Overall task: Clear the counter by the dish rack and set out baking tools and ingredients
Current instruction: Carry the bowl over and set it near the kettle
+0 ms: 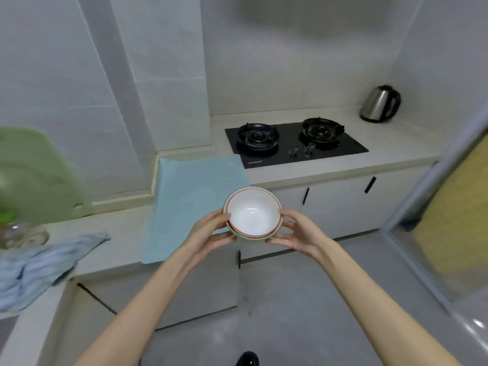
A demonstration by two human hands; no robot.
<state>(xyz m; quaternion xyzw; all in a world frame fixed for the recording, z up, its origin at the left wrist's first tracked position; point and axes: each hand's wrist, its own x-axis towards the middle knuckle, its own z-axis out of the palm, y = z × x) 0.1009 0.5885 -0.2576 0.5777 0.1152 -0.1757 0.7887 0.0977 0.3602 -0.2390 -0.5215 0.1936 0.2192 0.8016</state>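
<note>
Two stacked white bowls (253, 212), the top one with a red rim line, are held in the air in front of the counter edge. My left hand (211, 233) grips the stack's left side, thumb on the rim and fingers underneath. My right hand (295, 231) grips its right side the same way. The bowls hang over the front right corner of a light blue mat (184, 196) spread on the counter (118, 233).
A black two-burner gas hob (293, 142) sits behind the mat, a steel kettle (380, 104) at the far right. A green cutting board (34, 175) leans on the wall at left, with a blue striped cloth (39, 265) and a green-capped jar (13, 228) below. Grey floor lies underneath.
</note>
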